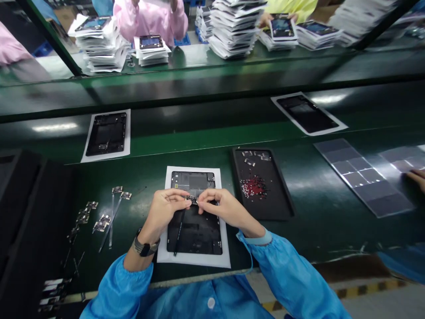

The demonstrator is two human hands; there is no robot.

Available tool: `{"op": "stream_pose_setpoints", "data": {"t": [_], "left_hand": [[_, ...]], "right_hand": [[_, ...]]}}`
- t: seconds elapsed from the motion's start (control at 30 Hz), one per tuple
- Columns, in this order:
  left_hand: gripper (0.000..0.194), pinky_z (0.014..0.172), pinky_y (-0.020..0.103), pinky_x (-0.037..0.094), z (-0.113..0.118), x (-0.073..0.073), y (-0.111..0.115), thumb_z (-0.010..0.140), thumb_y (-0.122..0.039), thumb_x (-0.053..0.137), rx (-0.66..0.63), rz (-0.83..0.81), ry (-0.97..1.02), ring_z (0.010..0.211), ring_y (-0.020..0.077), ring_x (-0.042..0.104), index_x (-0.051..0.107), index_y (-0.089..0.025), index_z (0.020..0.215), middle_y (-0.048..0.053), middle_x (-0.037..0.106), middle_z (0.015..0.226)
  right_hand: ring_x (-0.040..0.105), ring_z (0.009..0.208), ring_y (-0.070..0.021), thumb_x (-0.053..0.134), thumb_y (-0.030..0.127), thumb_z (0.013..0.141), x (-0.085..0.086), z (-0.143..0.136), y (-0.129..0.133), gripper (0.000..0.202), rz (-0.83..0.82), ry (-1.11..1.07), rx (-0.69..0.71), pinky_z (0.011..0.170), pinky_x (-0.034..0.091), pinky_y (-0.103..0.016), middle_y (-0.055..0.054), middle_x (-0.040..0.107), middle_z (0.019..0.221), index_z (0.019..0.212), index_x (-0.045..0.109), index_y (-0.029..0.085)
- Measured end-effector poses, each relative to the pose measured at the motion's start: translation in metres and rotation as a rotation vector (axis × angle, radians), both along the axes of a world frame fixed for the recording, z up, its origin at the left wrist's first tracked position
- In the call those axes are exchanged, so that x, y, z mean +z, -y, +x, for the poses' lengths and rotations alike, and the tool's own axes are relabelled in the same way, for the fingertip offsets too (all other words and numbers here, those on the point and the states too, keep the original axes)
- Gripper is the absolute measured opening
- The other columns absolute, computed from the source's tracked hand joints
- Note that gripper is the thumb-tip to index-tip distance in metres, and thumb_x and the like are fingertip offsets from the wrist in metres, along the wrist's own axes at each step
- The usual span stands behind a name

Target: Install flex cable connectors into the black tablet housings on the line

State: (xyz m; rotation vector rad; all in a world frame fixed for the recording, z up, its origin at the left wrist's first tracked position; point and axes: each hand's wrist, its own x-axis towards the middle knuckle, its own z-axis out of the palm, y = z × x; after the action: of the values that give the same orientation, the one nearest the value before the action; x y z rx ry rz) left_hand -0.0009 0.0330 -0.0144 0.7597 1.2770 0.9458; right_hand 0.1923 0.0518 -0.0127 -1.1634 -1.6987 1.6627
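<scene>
A small circuit board (191,200) with a dark ribbon hanging from it is held over a black device housing (202,235). My left hand (171,204) pinches the board's left end between thumb and fingers. At its right end, the thumb and fingertips of my right hand (217,204) close on the board too. The housing lies flat on a white sheet (212,262) near the table's front edge. The ribbon (179,232) runs down across the housing's left part.
Right of the housing, a black tray (282,195) holds small red and white parts. Circuit boards (102,223) with ribbons lie at the left. Two more housings (108,134) (307,114) rest farther back. Clear film sheets (363,177) and another person's hand (417,177) are at right.
</scene>
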Motion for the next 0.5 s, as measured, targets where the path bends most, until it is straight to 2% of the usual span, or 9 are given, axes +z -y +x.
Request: {"op": "stream_pose_setpoints", "data": {"t": [0.27,0.5], "left_hand": [[0.023,0.060,0.022,0.050,0.0003,0.0025,0.0016,0.054,-0.017,0.084,-0.028,-0.022,-0.017,0.056,0.0132,0.065,0.075,-0.014,0.075,0.001,0.069,0.056],[0.024,0.058,0.022,0.050,0.0015,0.0013,0.0001,0.055,-0.016,0.083,-0.078,-0.040,-0.006,0.055,0.0133,0.065,0.075,-0.013,0.077,0.002,0.069,0.056]], "right_hand": [[0.067,0.068,-0.0154,0.062,0.029,0.084,0.0010,0.0022,-0.0004,0.013,-0.005,0.025,0.015,0.071,0.049,-0.027,-0.003,0.073,0.070,0.078,0.064,0.017],[0.063,0.065,-0.0144,0.064,0.033,0.084,0.0003,0.0077,-0.0037,0.018,-0.080,0.036,0.094,0.066,0.046,-0.026,-0.004,0.073,0.068,0.079,0.065,0.015]]}}
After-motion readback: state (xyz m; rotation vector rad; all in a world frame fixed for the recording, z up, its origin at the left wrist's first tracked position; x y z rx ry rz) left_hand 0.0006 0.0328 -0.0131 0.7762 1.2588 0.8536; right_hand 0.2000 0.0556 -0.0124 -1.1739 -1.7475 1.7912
